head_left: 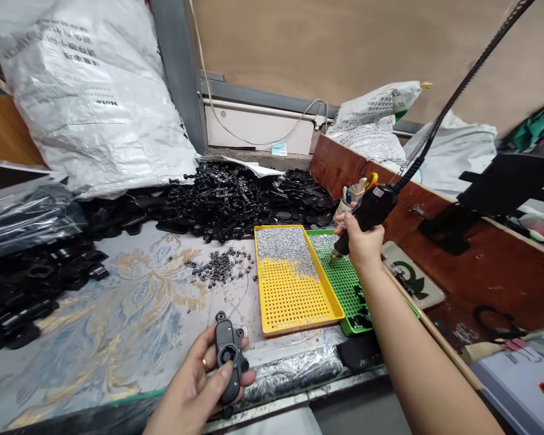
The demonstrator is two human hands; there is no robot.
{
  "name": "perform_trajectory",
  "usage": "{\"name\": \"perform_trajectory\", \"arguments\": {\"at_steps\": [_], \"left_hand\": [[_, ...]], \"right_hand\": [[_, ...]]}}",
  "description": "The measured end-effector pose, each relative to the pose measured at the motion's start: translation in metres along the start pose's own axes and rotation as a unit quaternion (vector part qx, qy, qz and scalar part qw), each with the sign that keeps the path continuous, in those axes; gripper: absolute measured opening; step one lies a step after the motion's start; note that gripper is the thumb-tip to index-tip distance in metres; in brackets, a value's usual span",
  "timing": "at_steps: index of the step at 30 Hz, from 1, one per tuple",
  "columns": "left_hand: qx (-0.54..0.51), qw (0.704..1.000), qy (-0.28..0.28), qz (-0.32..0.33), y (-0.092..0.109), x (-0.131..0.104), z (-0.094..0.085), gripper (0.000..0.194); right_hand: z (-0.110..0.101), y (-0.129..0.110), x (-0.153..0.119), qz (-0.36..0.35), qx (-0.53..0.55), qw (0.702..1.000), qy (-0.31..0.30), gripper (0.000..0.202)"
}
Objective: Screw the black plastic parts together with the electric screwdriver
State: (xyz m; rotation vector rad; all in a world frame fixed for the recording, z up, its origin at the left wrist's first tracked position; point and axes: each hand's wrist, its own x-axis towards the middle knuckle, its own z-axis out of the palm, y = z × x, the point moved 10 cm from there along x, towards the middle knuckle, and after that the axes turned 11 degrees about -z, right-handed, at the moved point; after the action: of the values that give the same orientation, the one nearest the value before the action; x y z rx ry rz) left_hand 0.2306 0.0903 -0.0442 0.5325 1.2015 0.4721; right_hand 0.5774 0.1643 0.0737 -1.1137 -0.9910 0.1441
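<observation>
Near the front edge of the table, my left hand point(208, 377) is closed around a black plastic part point(224, 347) with small rollers at its sides, the thumb pressed on its face. My right hand point(364, 237) grips a black electric screwdriver point(372, 208) that hangs from a coiled cord. The tool's tip points down over the green perforated tray point(351, 287), which holds small silver screws at its far end and black pieces near its front. Left of it lies the yellow perforated tray point(294, 296), its far half covered with silver screws.
Small black rollers point(222, 266) lie scattered left of the yellow tray. Behind them is a heap of black parts point(226, 199). More black parts point(40, 272) pile at the left. A brown wooden board point(471, 260) stands at the right, beside a cup point(342, 211).
</observation>
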Motion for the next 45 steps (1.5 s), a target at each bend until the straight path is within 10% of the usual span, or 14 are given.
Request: {"name": "perform_trajectory", "arguments": {"at_steps": [8, 13, 23, 45], "left_hand": [[-0.008, 1.000, -0.013, -0.008, 0.000, 0.001, 0.000, 0.082], [-0.031, 0.999, -0.026, -0.002, 0.004, -0.005, 0.003, 0.071], [-0.023, 0.995, -0.072, 0.063, 0.013, -0.013, 0.006, 0.053], [-0.075, 0.989, -0.100, 0.079, 0.018, -0.017, 0.010, 0.061]], "right_hand": [[-0.004, -0.004, -0.001, 0.005, 0.003, 1.000, 0.007, 0.048], [0.002, -0.056, -0.005, -0.034, 0.047, 0.998, 0.033, 0.041], [0.129, -0.153, -0.105, 0.061, 0.268, 0.953, -0.130, 0.034], [0.153, -0.145, -0.139, 0.077, 0.261, 0.944, -0.188, 0.031]]}}
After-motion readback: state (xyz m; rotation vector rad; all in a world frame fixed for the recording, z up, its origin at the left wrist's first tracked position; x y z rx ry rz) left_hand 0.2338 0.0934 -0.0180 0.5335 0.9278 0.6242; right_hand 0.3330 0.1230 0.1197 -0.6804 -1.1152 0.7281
